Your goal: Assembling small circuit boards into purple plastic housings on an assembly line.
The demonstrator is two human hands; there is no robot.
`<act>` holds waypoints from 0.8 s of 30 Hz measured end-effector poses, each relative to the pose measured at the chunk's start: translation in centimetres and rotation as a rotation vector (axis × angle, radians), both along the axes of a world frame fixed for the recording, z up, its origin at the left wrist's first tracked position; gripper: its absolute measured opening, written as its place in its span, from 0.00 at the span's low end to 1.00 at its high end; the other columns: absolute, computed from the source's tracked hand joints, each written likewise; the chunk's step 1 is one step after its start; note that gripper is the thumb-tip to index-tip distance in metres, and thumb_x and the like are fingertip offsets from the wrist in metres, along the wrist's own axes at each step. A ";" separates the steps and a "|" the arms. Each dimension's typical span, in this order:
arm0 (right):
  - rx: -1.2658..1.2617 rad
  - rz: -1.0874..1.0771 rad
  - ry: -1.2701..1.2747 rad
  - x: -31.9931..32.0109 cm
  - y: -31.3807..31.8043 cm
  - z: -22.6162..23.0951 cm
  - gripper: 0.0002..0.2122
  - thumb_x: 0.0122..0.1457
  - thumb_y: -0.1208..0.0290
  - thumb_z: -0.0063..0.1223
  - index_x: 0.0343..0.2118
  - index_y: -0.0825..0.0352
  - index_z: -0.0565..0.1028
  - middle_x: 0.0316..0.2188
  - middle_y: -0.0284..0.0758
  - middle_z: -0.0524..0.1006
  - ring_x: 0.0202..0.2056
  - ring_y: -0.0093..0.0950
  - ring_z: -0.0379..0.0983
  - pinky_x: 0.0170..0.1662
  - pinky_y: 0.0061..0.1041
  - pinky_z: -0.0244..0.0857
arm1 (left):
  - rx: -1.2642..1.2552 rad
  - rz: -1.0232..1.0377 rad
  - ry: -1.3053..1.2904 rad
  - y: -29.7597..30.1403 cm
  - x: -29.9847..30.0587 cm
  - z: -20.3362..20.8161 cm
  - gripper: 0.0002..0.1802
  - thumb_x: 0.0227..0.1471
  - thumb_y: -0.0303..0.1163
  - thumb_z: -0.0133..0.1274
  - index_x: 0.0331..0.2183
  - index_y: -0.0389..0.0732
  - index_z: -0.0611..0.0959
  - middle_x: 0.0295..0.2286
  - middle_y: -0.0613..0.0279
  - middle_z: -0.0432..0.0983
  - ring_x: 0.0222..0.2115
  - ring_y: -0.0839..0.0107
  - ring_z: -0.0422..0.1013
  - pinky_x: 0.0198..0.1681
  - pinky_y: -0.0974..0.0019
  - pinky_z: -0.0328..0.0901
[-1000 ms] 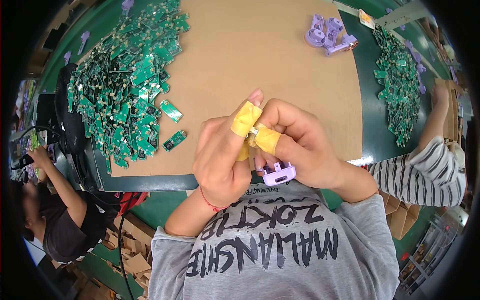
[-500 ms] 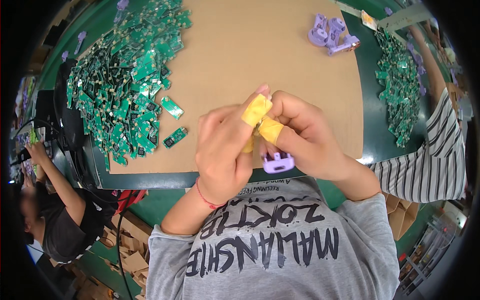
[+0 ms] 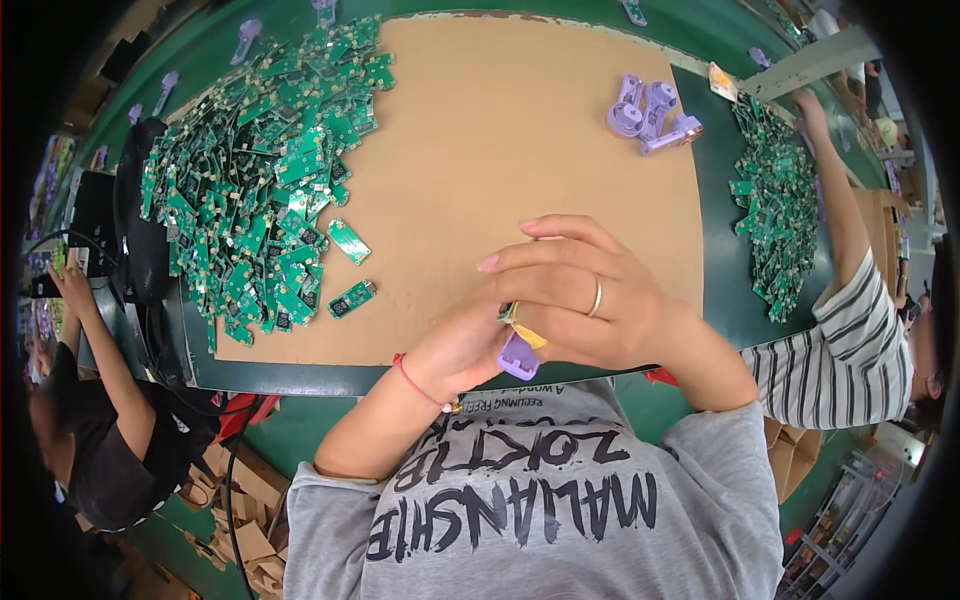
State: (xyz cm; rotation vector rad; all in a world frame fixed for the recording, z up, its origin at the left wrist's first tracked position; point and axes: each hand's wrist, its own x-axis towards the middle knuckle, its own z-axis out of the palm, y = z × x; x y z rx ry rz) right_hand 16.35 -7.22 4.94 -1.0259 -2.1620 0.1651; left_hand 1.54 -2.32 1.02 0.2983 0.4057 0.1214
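- Hands meet just below the middle of the frame, the right hand [image 3: 600, 300] curled knuckles-up over the left hand [image 3: 455, 345], whose fingers it mostly hides; a ring [image 3: 598, 297] circles one right finger, and a red bracelet [image 3: 420, 382] the left wrist.
- Grip: both hands close around a purple plastic casing [image 3: 519, 357], its end poking out below them beside some yellow tape [image 3: 527, 330]; which fingertips press it is hidden.
- Green circuit boards [image 3: 250, 200] heap up at upper left, two loose boards [image 3: 348, 241] lying just beside the heap.
- Four or so purple plastic parts [image 3: 645, 115] cluster at upper right, well apart from the hands; a second board pile [image 3: 775, 210] lies farther right.
- Brown cardboard sheet [image 3: 500, 130] covers much of the green desk [image 3: 290, 377].
- Co-workers sit at either edge, one in a striped shirt [image 3: 830, 360], one in a black shirt [image 3: 110, 450]; cardboard boxes [image 3: 255, 500] fill the lower left.
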 end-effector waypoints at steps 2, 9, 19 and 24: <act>0.015 0.013 -0.045 0.5 0.0 0.5 0.11 0.39 0.67 0.57 0.25 0.65 0.70 0.34 0.34 0.73 0.41 0.32 0.70 0.46 0.37 0.59 | -0.112 0.024 -0.023 0.0 0.1 0.1 0.18 0.57 0.37 0.35 0.47 0.40 0.63 0.37 0.62 0.69 0.35 0.74 0.70 0.33 0.72 0.69; -0.057 -0.333 -0.104 2.5 0.4 0.1 0.13 0.39 0.82 0.54 0.32 0.67 0.70 0.32 0.34 0.73 0.34 0.31 0.69 0.36 0.27 0.62 | 0.325 0.201 -0.006 1.1 0.0 -0.5 0.28 0.51 0.26 0.46 0.53 0.36 0.57 0.42 0.57 0.66 0.36 0.63 0.71 0.39 0.64 0.68; -0.659 -0.378 0.417 2.0 -0.9 0.6 0.11 0.46 0.84 0.52 0.35 0.71 0.70 0.30 0.34 0.73 0.31 0.23 0.70 0.33 0.21 0.64 | 0.909 0.498 0.109 0.8 0.4 -0.9 0.29 0.49 0.17 0.45 0.53 0.34 0.57 0.47 0.53 0.64 0.45 0.70 0.64 0.47 0.68 0.62; -0.725 -0.301 0.896 0.5 -1.7 -1.1 0.07 0.50 0.79 0.51 0.34 0.71 0.73 0.30 0.31 0.75 0.31 0.17 0.70 0.35 0.17 0.64 | 0.896 0.521 0.083 0.5 0.8 0.0 0.29 0.50 0.18 0.44 0.54 0.33 0.56 0.48 0.51 0.62 0.47 0.69 0.62 0.48 0.68 0.60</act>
